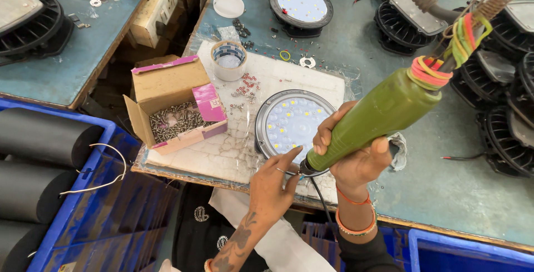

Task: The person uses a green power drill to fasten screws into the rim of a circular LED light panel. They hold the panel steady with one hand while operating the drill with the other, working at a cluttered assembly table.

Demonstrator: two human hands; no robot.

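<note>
On the near edge of the blue-grey surface (445,188), over a taped white mat (222,149), sits a round lamp (289,122), face up, its white disc dotted with small lights inside a dark rim.

Right hand (356,155): fingers clenched around a green electric screwdriver (384,110). Tool slants down to the left, its tip at the lamp's lower rim. Bright rubber bands (428,72) wrap its upper end, where a coiled spring and cable lead up and away. Orange bangles on that wrist.

Left hand (272,186): comes up from below, tattooed forearm. Fingertips pinched together right at the screwdriver's tip, on something small and thin; too small to tell what. A black cord (320,199) drops off the edge between the two wrists.

Left of the lamp: an open cardboard box (172,105) with pink tape, full of silver screws (175,122). Behind it, a roll of tape (228,59) standing on end. Loose small screws and washers scattered between roll and lamp.

Farther back: a second round lamp (301,5), face up, and a white lid (228,5). Along the right side, several black finned housings (500,110), stacked close.

Lower left, off the surface: a blue crate (83,205) holding dark cylinders, a white wire looped over its rim. Another bench lies top left.
</note>
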